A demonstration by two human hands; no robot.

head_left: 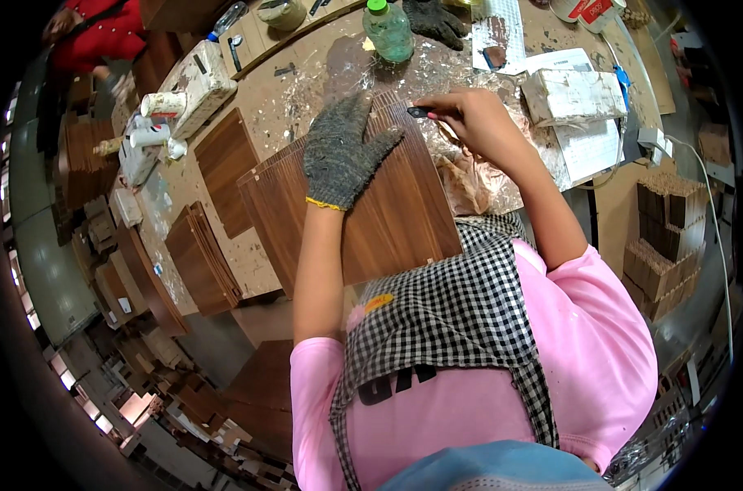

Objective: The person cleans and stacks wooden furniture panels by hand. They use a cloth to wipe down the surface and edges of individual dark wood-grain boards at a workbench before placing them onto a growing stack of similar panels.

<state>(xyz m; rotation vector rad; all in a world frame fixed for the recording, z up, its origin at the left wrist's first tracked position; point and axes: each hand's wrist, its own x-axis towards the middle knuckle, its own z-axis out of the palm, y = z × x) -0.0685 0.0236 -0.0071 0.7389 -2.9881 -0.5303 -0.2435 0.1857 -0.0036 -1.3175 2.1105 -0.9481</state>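
A stack of brown wood-veneer boards [388, 221] lies on the stained workbench [298, 98] in front of me. My left hand [343, 151], in a grey knitted glove, rests flat with fingers spread on the top board near its far edge. My bare right hand [474, 119] pinches a small dark tool [418, 111] at the board's far right corner, touching the edge.
More veneer boards [224, 159] and a stack [199, 258] lie left of me. A green-capped bottle [388, 31], a spare grey glove [435, 20], white blocks [572, 94], tubes [160, 106] and papers crowd the far bench. A person in red [93, 33] sits far left. Wood stacks [666, 245] stand right.
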